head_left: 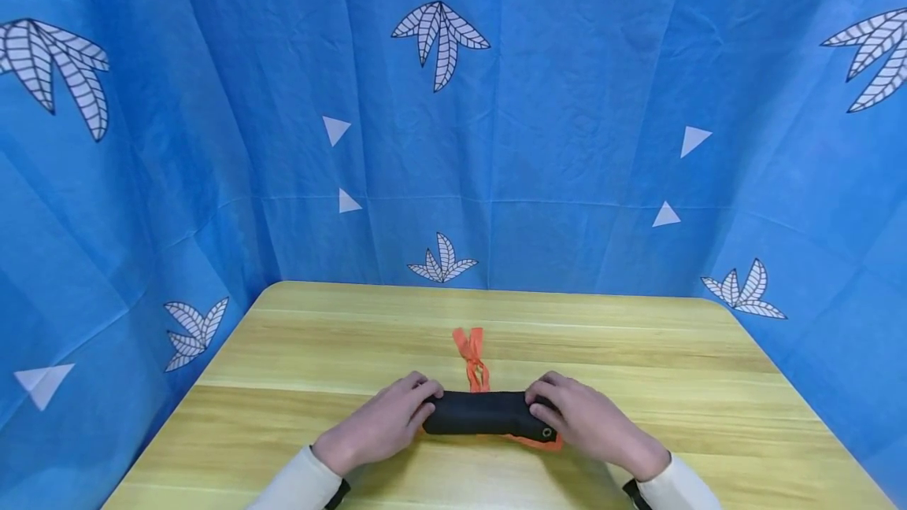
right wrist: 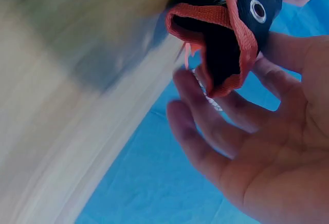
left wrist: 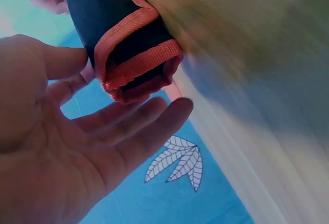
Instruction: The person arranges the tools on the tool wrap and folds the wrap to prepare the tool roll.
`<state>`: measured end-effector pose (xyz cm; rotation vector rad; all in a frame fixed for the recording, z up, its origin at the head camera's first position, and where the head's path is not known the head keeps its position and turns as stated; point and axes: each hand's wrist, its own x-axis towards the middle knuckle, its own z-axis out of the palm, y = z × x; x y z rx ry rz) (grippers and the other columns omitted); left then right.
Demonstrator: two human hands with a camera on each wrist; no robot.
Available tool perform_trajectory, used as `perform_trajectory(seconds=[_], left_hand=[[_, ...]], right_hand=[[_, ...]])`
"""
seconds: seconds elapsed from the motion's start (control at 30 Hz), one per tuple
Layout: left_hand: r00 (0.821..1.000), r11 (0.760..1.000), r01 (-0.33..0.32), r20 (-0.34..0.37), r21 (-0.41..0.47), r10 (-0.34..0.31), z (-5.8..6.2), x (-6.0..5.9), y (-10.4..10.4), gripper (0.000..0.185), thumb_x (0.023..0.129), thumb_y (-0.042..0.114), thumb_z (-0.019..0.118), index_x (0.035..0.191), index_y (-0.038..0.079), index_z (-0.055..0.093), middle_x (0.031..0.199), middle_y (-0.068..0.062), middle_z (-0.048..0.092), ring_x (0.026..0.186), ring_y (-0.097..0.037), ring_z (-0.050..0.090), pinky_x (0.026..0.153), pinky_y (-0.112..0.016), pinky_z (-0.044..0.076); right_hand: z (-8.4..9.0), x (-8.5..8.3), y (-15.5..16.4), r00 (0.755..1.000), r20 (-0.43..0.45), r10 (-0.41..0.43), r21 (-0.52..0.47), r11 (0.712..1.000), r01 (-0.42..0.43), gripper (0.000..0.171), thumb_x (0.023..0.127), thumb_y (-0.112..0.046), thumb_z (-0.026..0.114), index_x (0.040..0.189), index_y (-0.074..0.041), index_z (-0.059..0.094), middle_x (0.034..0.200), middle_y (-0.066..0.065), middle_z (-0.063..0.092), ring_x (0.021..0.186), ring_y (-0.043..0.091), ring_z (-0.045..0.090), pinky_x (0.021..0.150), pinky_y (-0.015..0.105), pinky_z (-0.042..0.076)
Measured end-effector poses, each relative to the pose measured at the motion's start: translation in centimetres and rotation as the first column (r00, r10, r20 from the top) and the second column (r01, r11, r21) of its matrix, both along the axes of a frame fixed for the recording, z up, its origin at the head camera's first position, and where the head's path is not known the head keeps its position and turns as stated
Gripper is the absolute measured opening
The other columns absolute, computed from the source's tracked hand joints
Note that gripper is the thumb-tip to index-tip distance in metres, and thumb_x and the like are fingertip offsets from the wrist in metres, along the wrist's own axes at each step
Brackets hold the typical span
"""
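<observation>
A rolled-up bundle of black cloth (head_left: 478, 414) with orange edging lies crosswise near the front of the table. At its left end, my left hand (head_left: 386, 423) pinches the roll between thumb and fingertips. My right hand (head_left: 584, 419) holds the other end the same way, near a metal eyelet (right wrist: 258, 10). In the left wrist view, orange binding (left wrist: 139, 70) loops around the layers at the end. The right wrist view shows the roll's open end with its orange edge (right wrist: 241, 44). Orange ribbon ties (head_left: 473, 356) stretch out behind the roll on the tabletop.
The wood-grain table (head_left: 340, 329) has rounded far corners. A blue curtain (head_left: 567, 101) with white leaf and triangle prints hangs behind it and along both sides.
</observation>
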<state>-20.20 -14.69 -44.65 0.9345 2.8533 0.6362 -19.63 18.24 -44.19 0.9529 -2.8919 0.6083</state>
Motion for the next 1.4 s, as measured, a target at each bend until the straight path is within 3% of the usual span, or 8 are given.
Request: perform_trajectory(seconds=[0.1, 0.23, 0.43, 0.67, 0.9, 1.0, 1.2, 1.4], left_hand=[[0.999, 0.999, -0.035, -0.023, -0.002, 0.035, -0.01, 0.04, 0.04, 0.031, 0.107, 0.033, 0.056, 0.133, 0.019, 0.064, 0.137, -0.006, 0.058, 0.12, -0.022, 0.06, 0.096, -0.043, 0.056], [0.998, 0.999, -0.042, -0.037, -0.019, 0.041, 0.08, 0.14, 0.06, 0.041, 0.1, 0.041, 0.067, 0.132, 0.016, 0.065, 0.143, -0.011, 0.053, 0.121, -0.025, 0.058, 0.092, -0.041, 0.057], [0.991, 0.998, 0.008, -0.133, -0.069, -0.017, -0.1, 0.09, 0.07, 0.051, 0.092, 0.031, 0.079, 0.136, 0.011, 0.063, 0.13, -0.004, 0.056, 0.113, -0.019, 0.056, 0.086, -0.034, 0.056], [0.968, 0.993, 0.002, -0.248, -0.121, -0.032, -0.49, 0.01, 0.31, 0.047, 0.095, 0.027, 0.075, 0.136, 0.008, 0.063, 0.126, -0.007, 0.063, 0.114, -0.023, 0.063, 0.093, -0.038, 0.057], [0.995, 0.996, 0.007, -0.103, -0.084, -0.016, -0.55, 0.0, 0.05, 0.041, 0.102, 0.026, 0.065, 0.138, 0.011, 0.055, 0.121, -0.007, 0.068, 0.106, -0.017, 0.067, 0.085, -0.037, 0.058], [0.999, 0.998, 0.01, -0.046, -0.07, -0.013, -0.57, 0.0, 0.01, 0.036, 0.103, 0.025, 0.063, 0.136, 0.013, 0.054, 0.119, -0.005, 0.067, 0.102, -0.013, 0.064, 0.08, -0.034, 0.056], [0.996, 0.997, 0.03, -0.084, -0.07, -0.036, -0.59, 0.17, 0.09, 0.047, 0.098, 0.029, 0.071, 0.139, 0.014, 0.054, 0.139, -0.006, 0.057, 0.121, -0.02, 0.06, 0.097, -0.041, 0.056], [0.991, 0.996, 0.056, -0.116, -0.075, -0.064, -0.87, 0.16, 0.23, 0.056, 0.091, 0.025, 0.08, 0.139, 0.017, 0.054, 0.132, 0.0, 0.057, 0.115, -0.017, 0.06, 0.096, -0.039, 0.056]], right_hand=[[0.01, -0.01, 0.01, 0.999, -0.03, -0.043, 0.019, 0.999, 0.044, 0.025, 0.104, -0.041, 0.059, 0.114, -0.023, 0.073, 0.122, 0.001, 0.065, 0.106, 0.024, 0.063, 0.083, 0.046, 0.055], [0.11, -0.01, 0.0, 0.997, -0.054, -0.059, 0.044, 0.997, 0.062, 0.041, 0.096, -0.055, 0.065, 0.117, -0.021, 0.073, 0.125, 0.005, 0.064, 0.11, 0.03, 0.06, 0.085, 0.052, 0.052], [0.13, 0.04, -0.06, 0.996, -0.073, -0.049, 0.107, 0.993, 0.056, 0.054, 0.082, -0.043, 0.085, 0.126, -0.015, 0.071, 0.124, 0.005, 0.063, 0.11, 0.029, 0.059, 0.083, 0.05, 0.052], [-0.09, -0.04, -0.12, 0.997, -0.065, -0.037, 0.154, 0.987, 0.047, 0.063, 0.081, -0.037, 0.087, 0.134, -0.011, 0.066, 0.125, 0.008, 0.065, 0.111, 0.032, 0.062, 0.086, 0.052, 0.054], [-0.43, -0.4, -0.02, 0.999, 0.037, -0.021, 0.108, 0.994, 0.016, 0.053, 0.084, -0.028, 0.085, 0.13, -0.011, 0.065, 0.11, 0.0, 0.07, 0.091, 0.014, 0.065, 0.072, 0.036, 0.055], [-0.54, -0.37, 0.1, 0.997, 0.071, -0.015, 0.086, 0.996, 0.009, 0.058, 0.085, -0.025, 0.084, 0.136, -0.01, 0.06, 0.116, 0.003, 0.071, 0.094, 0.016, 0.067, 0.076, 0.038, 0.057], [-0.38, 0.04, 0.0, 1.0, -0.014, -0.009, 0.094, 0.996, 0.01, 0.064, 0.079, -0.028, 0.09, 0.131, -0.016, 0.054, 0.124, -0.002, 0.059, 0.104, 0.018, 0.058, 0.086, 0.044, 0.053], [-0.27, 0.18, -0.16, 0.998, -0.059, 0.028, 0.128, 0.992, -0.02, 0.056, 0.077, -0.024, 0.092, 0.119, -0.02, 0.055, 0.118, -0.006, 0.053, 0.098, 0.013, 0.051, 0.079, 0.038, 0.05]])
